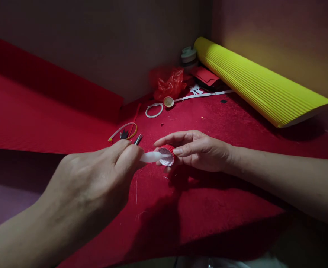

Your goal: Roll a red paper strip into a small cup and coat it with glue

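Observation:
My left hand (pixel 105 175) is closed around a white squeeze bottle with a narrow nozzle (pixel 151 156), and most of the bottle is hidden in the fist. The tip of the nozzle reaches into the hollow of a small red corrugated paper cup (pixel 166 157); whether it touches the inside I cannot tell. Between its thumb and fingers, my right hand (pixel 199 149) holds the cup, its pale ribbed inside facing left. Both hands are above the red cloth (pixel 208 201). Just beyond my left hand lies a pointed metal tool (pixel 138 139), partly covered.
A red corrugated sheet (pixel 47 108) curves along the left, and a yellow corrugated roll (pixel 253 78) lies at the right. Toward the back are a crumpled red plastic bag (pixel 169 83), a lidded jar (pixel 189 56), a white paper ring (pixel 154 110) and a small round piece (pixel 169 101).

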Tool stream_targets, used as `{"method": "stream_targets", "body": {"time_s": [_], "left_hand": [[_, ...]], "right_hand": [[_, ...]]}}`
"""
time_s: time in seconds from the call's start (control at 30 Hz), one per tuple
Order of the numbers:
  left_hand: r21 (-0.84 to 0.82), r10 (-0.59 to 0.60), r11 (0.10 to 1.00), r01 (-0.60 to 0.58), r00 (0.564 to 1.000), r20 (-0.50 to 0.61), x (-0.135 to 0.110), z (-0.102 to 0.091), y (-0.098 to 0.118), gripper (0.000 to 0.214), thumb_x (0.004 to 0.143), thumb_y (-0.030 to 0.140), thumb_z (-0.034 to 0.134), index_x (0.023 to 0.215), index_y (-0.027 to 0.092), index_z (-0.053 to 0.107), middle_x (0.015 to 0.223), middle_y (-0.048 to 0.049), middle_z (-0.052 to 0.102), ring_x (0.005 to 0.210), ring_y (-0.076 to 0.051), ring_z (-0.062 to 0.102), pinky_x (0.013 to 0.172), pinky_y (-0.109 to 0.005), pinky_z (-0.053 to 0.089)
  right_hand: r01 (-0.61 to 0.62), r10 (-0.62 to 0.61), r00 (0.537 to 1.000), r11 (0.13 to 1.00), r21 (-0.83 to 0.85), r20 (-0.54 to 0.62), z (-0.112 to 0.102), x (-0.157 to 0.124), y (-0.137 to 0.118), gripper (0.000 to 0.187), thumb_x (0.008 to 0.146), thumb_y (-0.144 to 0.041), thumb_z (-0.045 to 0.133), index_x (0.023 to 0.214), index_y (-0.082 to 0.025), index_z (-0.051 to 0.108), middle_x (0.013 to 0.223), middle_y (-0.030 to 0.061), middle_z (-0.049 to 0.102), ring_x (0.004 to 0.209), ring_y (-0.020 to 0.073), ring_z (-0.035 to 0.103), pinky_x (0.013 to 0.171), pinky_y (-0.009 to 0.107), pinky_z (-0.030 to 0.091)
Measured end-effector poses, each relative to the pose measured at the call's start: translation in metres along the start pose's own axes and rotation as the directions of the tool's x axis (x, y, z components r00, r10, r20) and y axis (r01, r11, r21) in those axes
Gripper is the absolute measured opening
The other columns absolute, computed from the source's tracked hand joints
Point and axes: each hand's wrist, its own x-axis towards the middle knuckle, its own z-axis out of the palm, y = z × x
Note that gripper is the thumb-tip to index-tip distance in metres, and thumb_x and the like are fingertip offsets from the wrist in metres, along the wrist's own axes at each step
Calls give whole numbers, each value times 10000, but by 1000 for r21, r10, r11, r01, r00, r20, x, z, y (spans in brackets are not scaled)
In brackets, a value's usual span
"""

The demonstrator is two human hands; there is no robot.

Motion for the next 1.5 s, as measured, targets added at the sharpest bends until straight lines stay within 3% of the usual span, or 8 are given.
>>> {"method": "stream_targets", "body": {"time_s": [0.17,0.3,0.6,0.77,1.03,1.17,1.4,1.5], "left_hand": [[17,-18,1000,19,999,-35,3,-5,3,299,916,153,352,721,218,569,500,17,472,387,-141,353,397,-266,177],[-2,-8,1000,8,1000,-27,2,-6,5,288,918,181,350,779,240,596,506,18,504,392,-156,411,402,-269,208],[17,13,1000,-12,999,-43,3,1,3,278,892,146,325,789,240,565,521,23,521,406,-157,377,414,-285,201],[28,-44,999,44,999,1,4,-2,5,316,880,137,301,740,255,558,525,15,512,426,-161,386,424,-307,209],[15,68,998,-69,997,22,6,-4,5,302,840,84,346,717,230,580,550,14,545,426,-163,495,385,-289,284],[14,57,998,-57,998,39,3,-5,6,304,851,87,337,761,239,584,572,22,546,461,-170,534,412,-299,311],[1,19,1000,-19,997,68,2,-8,4,306,884,142,318,813,264,589,572,24,513,431,-167,456,409,-298,210],[34,25,999,-27,999,48,7,-8,6,322,887,131,314,767,254,586,573,18,524,449,-172,476,412,-307,240]], "right_hand": [[-20,20,1000,1000,-15,6,0,0,-1,376,729,-50,563,1099,-72,626,823,83,693,683,181,677,755,379,526],[-20,20,1000,999,-31,4,0,-1,-1,382,728,-57,566,1104,-87,628,820,76,690,676,181,677,755,382,520],[-27,27,1000,998,-53,10,-2,-2,-1,384,736,-84,588,1118,-100,624,842,73,695,689,174,674,745,368,522],[-18,19,1000,998,-62,20,-1,-2,1,377,746,-88,592,1120,-107,627,829,69,698,690,169,669,742,365,525],[-11,13,999,998,-69,33,-1,0,0,378,736,-60,577,1108,-97,628,806,66,691,690,188,674,756,405,520],[-9,10,1000,997,-74,19,-1,0,-1,369,724,-76,605,1090,-106,639,833,64,687,687,184,673,757,406,523],[-22,22,1000,996,-91,1,-2,-1,-1,365,722,-96,625,1085,-116,647,830,55,681,683,167,660,750,390,526],[-13,14,1000,995,-101,10,-1,0,0,368,723,-86,615,1087,-117,650,832,56,678,717,165,648,735,361,525]]}}
